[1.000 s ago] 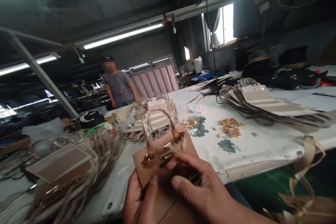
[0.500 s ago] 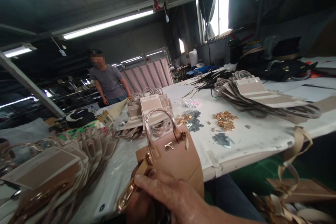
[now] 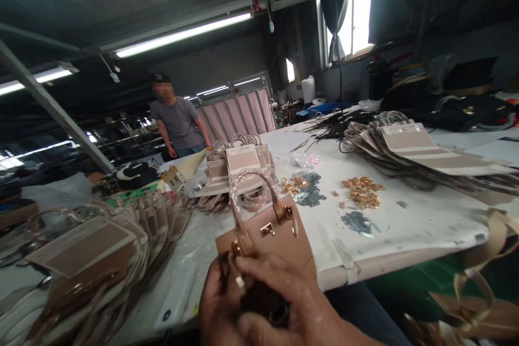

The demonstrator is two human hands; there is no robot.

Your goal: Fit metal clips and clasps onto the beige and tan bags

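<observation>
A tan handbag (image 3: 279, 232) stands tilted at the front of the table, its two handles (image 3: 253, 175) wrapped in clear film. On its front sits a gold turn-lock (image 3: 267, 229). My right hand (image 3: 295, 292) is closed at the bag's lower left, fingers on a tan strap with gold metal on it (image 3: 239, 278). Pressed against the strap's other side is my left hand (image 3: 221, 303), also closed, its fingers partly hidden behind the right hand. Most of the strap is covered by both hands. Under my right hand the gap is dark, and what lies there is unclear.
Stacked bag panels with handles lie left (image 3: 97, 243), behind the handbag (image 3: 243, 159) and right (image 3: 425, 146). Gold fittings (image 3: 363, 192) and grey metal plates (image 3: 359, 221) lie in piles on the white table (image 3: 425, 227). A person (image 3: 178, 124) stands across the table.
The gold-trimmed strap, earlier stretched out to the lower left, is now bent in between my hands. My left hand has come up around it. The view has shifted left.
</observation>
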